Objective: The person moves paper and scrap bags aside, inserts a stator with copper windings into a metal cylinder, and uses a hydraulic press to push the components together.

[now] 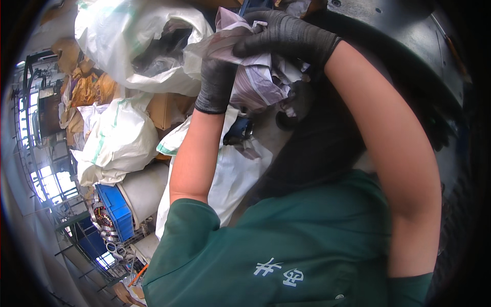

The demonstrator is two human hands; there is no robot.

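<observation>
Both my hands wear dark grey gloves and are up at the top of the view, on a crumpled, pale pinkish-purple sheet [258, 84] that looks like thin paper or plastic film. My right hand [286, 38] grips the sheet from above, its thumb pressed over a fold. From below and to the left, my left hand [216, 84] reaches into the same sheet, whose folds cover most of its fingers. Whether something is wrapped inside cannot be seen. Just left of the hands, a large white woven sack [115, 51] stands open with dark material inside.
Another stuffed white sack [123, 138] lies at left, beside a brown cardboard box [162, 110]. Below are a blue crate [115, 212] and metal rings. A third white sack [238, 171] lies under my arms, with a shiny dark object [239, 130] nearby. A dark machine surface [378, 15] fills the upper right.
</observation>
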